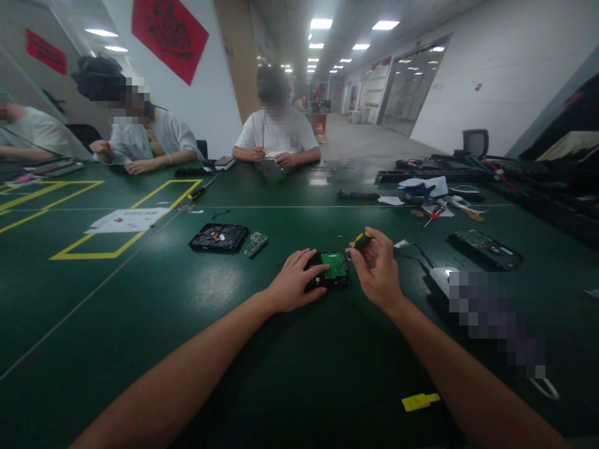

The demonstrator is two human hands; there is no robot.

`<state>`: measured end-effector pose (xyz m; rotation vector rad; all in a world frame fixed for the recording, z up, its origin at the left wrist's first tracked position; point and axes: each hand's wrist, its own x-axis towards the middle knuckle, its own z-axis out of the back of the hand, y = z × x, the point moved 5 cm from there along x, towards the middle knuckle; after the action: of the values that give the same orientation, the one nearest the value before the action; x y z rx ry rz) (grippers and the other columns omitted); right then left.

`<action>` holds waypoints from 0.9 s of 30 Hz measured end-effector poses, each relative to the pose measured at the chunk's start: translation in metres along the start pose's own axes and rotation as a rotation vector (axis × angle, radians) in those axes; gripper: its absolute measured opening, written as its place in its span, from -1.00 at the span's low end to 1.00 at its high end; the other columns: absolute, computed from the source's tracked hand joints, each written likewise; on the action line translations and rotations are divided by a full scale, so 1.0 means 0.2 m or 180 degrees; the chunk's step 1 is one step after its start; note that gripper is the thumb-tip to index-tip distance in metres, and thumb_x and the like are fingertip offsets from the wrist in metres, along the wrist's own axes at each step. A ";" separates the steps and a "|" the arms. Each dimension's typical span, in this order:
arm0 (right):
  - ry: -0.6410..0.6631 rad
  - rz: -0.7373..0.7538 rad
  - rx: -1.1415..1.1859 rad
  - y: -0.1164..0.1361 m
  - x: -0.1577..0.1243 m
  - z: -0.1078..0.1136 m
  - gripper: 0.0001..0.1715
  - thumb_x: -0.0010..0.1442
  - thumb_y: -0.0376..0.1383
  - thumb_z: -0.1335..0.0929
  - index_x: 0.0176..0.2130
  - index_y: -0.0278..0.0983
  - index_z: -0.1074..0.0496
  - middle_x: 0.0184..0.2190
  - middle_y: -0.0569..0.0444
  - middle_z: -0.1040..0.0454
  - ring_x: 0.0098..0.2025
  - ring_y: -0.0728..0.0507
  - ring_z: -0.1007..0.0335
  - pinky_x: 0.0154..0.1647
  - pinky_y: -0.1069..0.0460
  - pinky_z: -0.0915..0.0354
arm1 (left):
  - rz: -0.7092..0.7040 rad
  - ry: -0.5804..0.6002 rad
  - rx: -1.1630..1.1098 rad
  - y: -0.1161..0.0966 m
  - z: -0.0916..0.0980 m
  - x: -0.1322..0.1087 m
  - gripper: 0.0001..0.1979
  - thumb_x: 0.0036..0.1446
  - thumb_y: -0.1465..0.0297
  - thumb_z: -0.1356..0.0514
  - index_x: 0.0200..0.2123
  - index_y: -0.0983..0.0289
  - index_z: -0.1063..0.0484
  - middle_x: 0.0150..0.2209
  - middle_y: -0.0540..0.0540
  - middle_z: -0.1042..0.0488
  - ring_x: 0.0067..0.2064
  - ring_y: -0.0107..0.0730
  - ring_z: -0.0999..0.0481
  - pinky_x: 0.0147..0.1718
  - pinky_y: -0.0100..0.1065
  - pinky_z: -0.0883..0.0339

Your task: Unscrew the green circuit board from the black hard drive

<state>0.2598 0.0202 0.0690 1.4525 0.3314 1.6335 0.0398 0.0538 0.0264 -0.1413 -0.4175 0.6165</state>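
A hard drive (337, 264) lies on the green table before me, its green circuit board facing up. My left hand (297, 279) steadies it from the left, thumb along the near edge and fingers reaching over the top. My right hand (378, 269) grips a screwdriver (361, 241) by its yellow and black handle, just above the drive's right side. Its tip is too small to make out. Left of the drive lie a loose circuit board (256, 244) and an opened black drive casing (219, 237).
Another drive (485, 249) lies at the right, beyond a white-ended device (442, 277) with a cable. A second screwdriver (200, 189) and a paper sheet (128, 220) are at the left. Yellow tape (420, 402) lies near my right forearm. Several people sit across the table.
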 end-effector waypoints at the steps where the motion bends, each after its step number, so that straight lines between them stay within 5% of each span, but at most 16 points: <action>1: -0.0005 0.0041 -0.0049 0.01 0.00 0.00 -0.27 0.38 -0.22 -0.42 0.40 -0.03 -0.11 0.09 -0.06 -0.55 0.02 -0.23 -0.63 0.11 -0.27 -0.57 | 0.0000 -0.0004 -0.0004 0.00 0.00 0.00 -0.37 0.29 0.14 -0.35 0.37 0.08 -0.34 0.50 0.27 -0.07 0.49 0.25 -0.06 0.39 0.32 -0.05; 21: -0.0205 0.0440 -0.0742 0.04 0.01 0.03 -0.30 0.34 -0.17 -0.46 0.36 -0.01 -0.20 0.11 -0.05 -0.53 -0.13 -0.21 -0.61 -0.04 -0.24 -0.60 | -0.0274 0.0155 -0.0059 -0.03 0.00 0.01 -0.43 0.39 0.22 -0.20 0.40 0.14 -0.26 0.43 0.19 -0.28 0.46 0.05 -0.20 0.43 0.18 -0.04; 27: 0.0032 0.0462 -0.0815 0.09 0.02 0.02 -0.34 0.38 -0.19 -0.43 0.37 0.00 -0.22 0.12 -0.05 -0.53 -0.09 -0.23 -0.61 0.03 -0.26 -0.58 | -0.0253 0.0169 -0.0097 -0.03 0.00 0.01 -0.45 0.41 0.21 -0.20 0.40 0.13 -0.27 0.43 0.19 -0.28 0.46 0.05 -0.20 0.43 0.20 -0.04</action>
<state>0.2557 0.0130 0.0853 1.2983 0.0199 1.7288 0.0445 0.0498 0.0288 -0.1690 -0.3797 0.5272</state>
